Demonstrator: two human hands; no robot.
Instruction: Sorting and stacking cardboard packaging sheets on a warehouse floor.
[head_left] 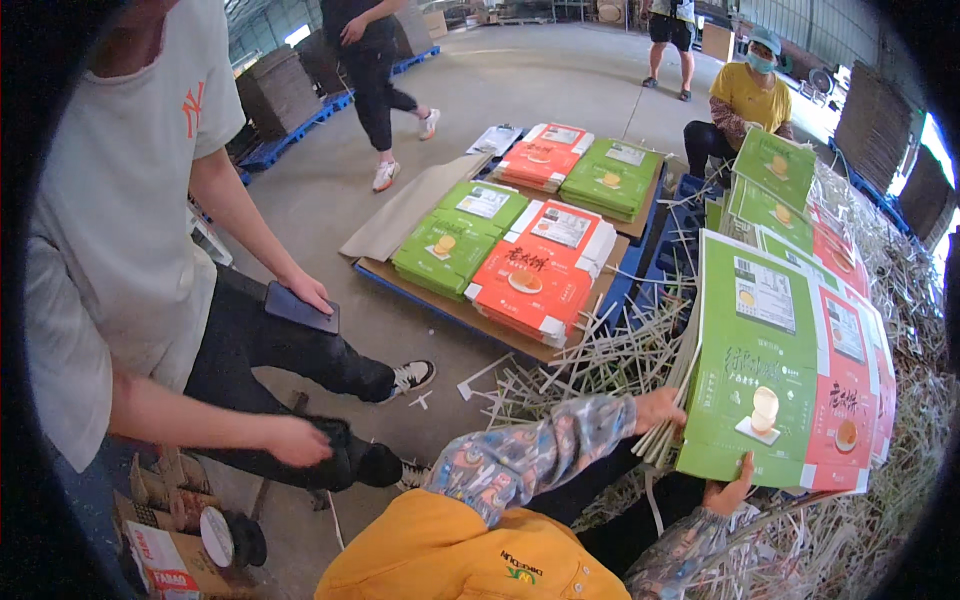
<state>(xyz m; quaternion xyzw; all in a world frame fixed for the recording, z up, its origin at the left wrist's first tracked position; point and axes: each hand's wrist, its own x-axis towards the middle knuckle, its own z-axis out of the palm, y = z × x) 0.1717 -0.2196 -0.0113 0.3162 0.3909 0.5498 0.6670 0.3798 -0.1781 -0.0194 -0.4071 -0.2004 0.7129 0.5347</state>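
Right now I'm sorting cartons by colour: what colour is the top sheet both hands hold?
Green, with a red sheet behind it; head view.

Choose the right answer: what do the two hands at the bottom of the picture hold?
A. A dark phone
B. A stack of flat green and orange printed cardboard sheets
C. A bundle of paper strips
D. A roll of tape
B: the left hand grips the left edge of the stack of printed sheets and the right hand supports its bottom edge.
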